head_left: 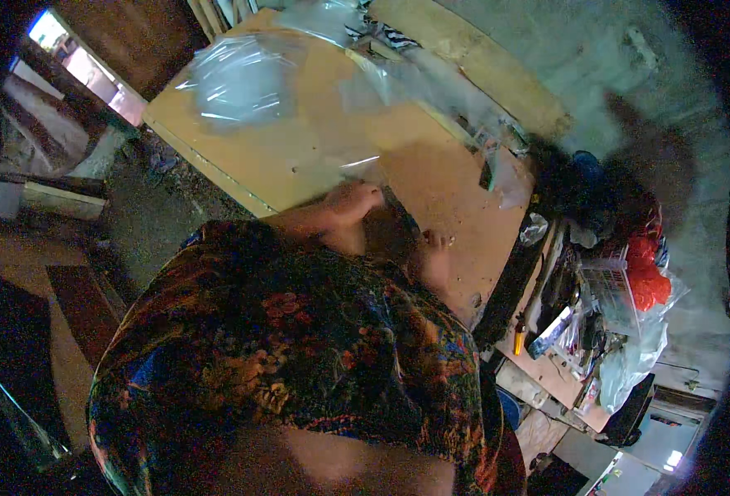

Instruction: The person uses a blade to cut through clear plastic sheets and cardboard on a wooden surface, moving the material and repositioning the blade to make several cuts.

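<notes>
In front of me is a tan wooden tabletop, and both my hands are over its near part. My left hand comes in from the left with its fingers curled closed, a little blurred. Lower and to the right is my right hand, its fingers bent inward. Between the two lies a dark patch, perhaps dark cloth; its kind is too dim to make out. What the fingers grip is hidden. A clear plastic sheet lies shiny and crumpled on the far left of the tabletop.
To the right, a cluttered low surface holds a yellow-handled tool, a pale plastic basket, a red bundle and a whitish plastic bag. A long tan board lies along the table's far edge. Left, a doorway lets in light.
</notes>
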{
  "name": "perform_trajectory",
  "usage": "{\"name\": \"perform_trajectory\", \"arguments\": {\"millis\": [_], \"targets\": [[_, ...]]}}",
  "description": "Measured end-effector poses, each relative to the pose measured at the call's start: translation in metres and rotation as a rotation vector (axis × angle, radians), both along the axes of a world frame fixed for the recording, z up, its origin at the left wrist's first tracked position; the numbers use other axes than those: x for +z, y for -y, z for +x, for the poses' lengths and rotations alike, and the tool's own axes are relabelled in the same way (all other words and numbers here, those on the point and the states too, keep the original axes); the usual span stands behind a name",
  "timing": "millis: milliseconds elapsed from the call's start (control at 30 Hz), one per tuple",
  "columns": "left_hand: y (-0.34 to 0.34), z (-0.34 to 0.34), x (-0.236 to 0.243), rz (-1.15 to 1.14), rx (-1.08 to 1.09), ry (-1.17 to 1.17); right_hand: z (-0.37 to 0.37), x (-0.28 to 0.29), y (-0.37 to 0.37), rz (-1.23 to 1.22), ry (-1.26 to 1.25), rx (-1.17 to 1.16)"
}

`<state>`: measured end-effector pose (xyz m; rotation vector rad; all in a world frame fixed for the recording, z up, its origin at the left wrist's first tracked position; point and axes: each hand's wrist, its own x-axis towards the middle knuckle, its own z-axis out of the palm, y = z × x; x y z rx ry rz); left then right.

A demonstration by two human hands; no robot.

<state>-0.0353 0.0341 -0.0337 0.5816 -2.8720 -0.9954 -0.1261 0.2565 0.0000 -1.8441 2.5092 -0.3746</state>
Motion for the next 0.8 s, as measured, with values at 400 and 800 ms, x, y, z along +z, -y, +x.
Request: {"name": "perform_trajectory", "arguments": {"millis": [400, 800], "targets": [[-0.001, 0.013, 0.021, -0.381, 0.128, -0.112, -0.011, -0.051, 0.001, -0.073, -0.110, -0.039], [0.008, 0.012, 0.029, -0.362, 0.198, 0.103, -0.026, -0.033, 0.015, 0.020, -0.015, 0.007]]}}
